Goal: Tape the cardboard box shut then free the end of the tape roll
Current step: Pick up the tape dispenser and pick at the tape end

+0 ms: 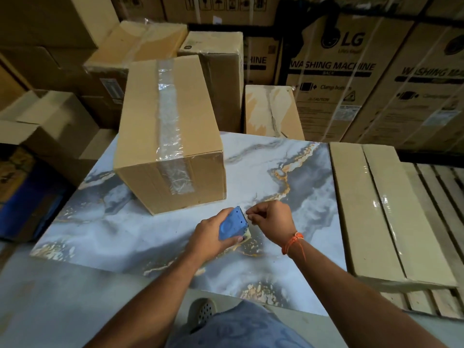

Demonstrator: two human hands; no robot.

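Note:
A brown cardboard box (143,136) stands on the marbled tabletop (125,234), its flaps closed under a strip of clear tape (167,114) that runs along the top and down the near face. In front of it my left hand (209,238) grips a blue tape dispenser (232,226) holding the roll, tilted up. My right hand (270,221) is pinched at the dispenser's upper end, fingertips together where the tape end sits. The tape end itself is too thin to make out.
A flat taped carton (381,212) lies on the right on a wooden pallet (437,192). Several stacked cartons, among them washing machine boxes (334,79), wall off the back and left. My sandalled foot (202,311) shows below the table's near edge.

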